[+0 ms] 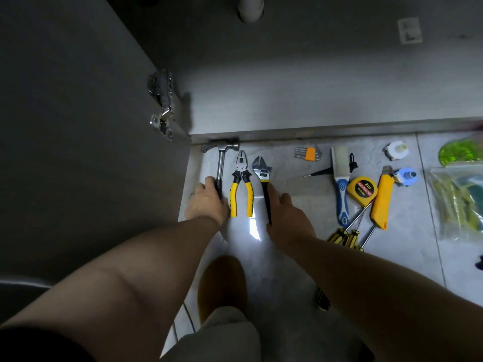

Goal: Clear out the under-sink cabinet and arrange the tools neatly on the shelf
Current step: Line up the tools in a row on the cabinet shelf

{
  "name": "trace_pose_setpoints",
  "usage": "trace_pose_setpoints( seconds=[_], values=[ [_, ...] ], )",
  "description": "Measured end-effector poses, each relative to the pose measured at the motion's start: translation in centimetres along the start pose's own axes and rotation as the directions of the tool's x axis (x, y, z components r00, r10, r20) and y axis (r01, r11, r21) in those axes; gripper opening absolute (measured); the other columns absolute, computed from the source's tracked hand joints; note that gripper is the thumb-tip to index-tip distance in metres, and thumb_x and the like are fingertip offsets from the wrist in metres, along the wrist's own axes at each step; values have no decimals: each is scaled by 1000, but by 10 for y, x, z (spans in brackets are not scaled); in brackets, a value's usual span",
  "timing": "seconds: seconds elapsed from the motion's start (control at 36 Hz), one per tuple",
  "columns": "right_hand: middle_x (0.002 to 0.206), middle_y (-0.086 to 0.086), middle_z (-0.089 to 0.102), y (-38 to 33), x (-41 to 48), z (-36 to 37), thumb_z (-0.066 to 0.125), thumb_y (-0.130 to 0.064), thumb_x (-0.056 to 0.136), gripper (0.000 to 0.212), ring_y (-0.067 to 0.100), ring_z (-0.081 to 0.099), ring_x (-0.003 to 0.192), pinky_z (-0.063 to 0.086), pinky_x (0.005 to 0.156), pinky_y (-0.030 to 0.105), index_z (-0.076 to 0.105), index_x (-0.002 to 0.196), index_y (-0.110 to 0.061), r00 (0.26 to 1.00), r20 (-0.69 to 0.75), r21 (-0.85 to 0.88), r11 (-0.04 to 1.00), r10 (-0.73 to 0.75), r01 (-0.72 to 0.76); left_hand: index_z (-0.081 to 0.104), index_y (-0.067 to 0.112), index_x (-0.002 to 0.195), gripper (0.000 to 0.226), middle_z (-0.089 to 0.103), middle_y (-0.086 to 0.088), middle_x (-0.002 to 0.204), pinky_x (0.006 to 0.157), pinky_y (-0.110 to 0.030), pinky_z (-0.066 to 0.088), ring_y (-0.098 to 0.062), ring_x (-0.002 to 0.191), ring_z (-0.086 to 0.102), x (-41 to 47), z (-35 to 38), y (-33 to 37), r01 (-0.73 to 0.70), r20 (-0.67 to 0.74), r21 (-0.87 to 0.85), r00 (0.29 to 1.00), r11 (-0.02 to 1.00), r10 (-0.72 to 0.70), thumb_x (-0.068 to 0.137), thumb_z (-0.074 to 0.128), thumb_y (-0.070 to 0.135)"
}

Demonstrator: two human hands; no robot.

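A claw hammer [221,158], yellow-handled pliers [241,184] and an adjustable wrench [262,171] lie side by side on the tiled floor, just in front of the cabinet's bottom edge [313,133]. My left hand [207,202] grips the hammer's handle. My right hand [287,218] rests on the wrench's black handle, with the forefinger stretched along it. The cabinet interior [300,87] beyond shows a bare grey floor.
The open cabinet door [91,126] with its hinge [162,100] stands at left. To the right lie hex keys [308,153], a brush [341,178], a tape measure [362,190], a yellow utility knife [381,202], screwdrivers [350,231] and plastic bags [460,199]. A drain pipe [251,7] hangs above.
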State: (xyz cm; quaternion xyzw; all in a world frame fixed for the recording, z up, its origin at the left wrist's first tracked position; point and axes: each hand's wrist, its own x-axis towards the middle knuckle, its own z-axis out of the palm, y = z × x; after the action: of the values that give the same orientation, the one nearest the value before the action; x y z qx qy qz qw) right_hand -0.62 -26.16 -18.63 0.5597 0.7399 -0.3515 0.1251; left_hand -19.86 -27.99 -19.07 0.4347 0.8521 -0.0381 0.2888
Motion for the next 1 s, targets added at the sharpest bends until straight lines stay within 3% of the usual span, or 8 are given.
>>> trace_pose_setpoints(
  seconds=[0.14, 0.39, 0.61, 0.67, 0.75, 0.81, 0.86, 1.0],
  values=[
    [145, 14, 38, -4, 1, 0, 65, -12, 91, 101, 32, 61, 110, 57, 88, 43, -9, 160, -25, 1000, 8, -45, 999, 7, -6, 39, 18, 115, 19, 59, -9, 108, 79, -50, 56, -35, 93, 61, -2, 0, -1, -3, 5, -15, 1000, 1000, 3, 98, 48, 19],
    [146, 16, 37, -8, 1, 6, 63, -11, 92, 99, 33, 60, 115, 55, 93, 44, -9, 160, -21, 1000, -7, -58, 998, 16, -17, 35, 22, 121, 28, 61, -7, 108, 68, -43, 43, -29, 88, 57, -2, 9, -9, 41, -66, 52, 997, 998, -37, 98, 50, 15],
    [146, 15, 38, -8, 1, 7, 66, -12, 91, 101, 32, 59, 117, 55, 93, 44, -8, 159, -23, 1000, -16, -38, 999, 15, -15, 38, 23, 123, 31, 57, -12, 118, 70, -46, 44, -34, 107, 56, 3, 12, -9, 90, -106, 27, 991, 996, -86, 97, 55, 22],
    [146, 14, 37, -8, 1, 7, 65, -13, 91, 101, 32, 59, 116, 55, 93, 44, -8, 159, -23, 1000, -14, -43, 999, 20, -20, 39, 20, 120, 36, 49, -12, 122, 78, -46, 47, -33, 112, 51, 1, 12, -6, 46, -206, 87, 978, 995, -27, 92, 60, 16],
    [145, 13, 37, -10, 0, 6, 64, -13, 91, 99, 32, 59, 114, 55, 90, 44, -8, 160, -23, 999, -18, -64, 997, 30, -31, 42, 18, 123, 33, 48, -10, 115, 78, -43, 51, -31, 102, 54, -2, 15, 1, -200, -316, 174, 916, 964, 247, 93, 55, 23],
    [145, 13, 37, -10, 0, 5, 62, -14, 92, 97, 32, 60, 112, 55, 88, 43, -7, 160, -23, 999, -21, -84, 996, 29, -31, 36, 24, 137, 48, 44, -6, 122, 73, -44, 55, -30, 100, 57, -5, 17, 7, -325, -227, 135, 909, 936, 349, 96, 51, 43],
    [144, 13, 37, -11, 0, 4, 60, -15, 93, 96, 33, 62, 110, 55, 87, 42, -8, 160, -23, 999, -14, -103, 994, 32, -33, 21, 34, 151, 70, 38, -3, 128, 72, -45, 58, -28, 100, 60, -9, 20, 13, -314, -128, 93, 937, 945, 325, 92, 53, 57],
    [144, 15, 36, -13, 1, 4, 58, -15, 94, 94, 35, 63, 108, 54, 88, 43, -9, 160, -22, 999, -4, -103, 994, 38, -38, 3, 45, 156, 93, 34, -3, 132, 72, -38, 55, -28, 94, 63, -11, 30, 20, -237, -26, 77, 971, 969, 239, 87, 63, 57]
  ],
)
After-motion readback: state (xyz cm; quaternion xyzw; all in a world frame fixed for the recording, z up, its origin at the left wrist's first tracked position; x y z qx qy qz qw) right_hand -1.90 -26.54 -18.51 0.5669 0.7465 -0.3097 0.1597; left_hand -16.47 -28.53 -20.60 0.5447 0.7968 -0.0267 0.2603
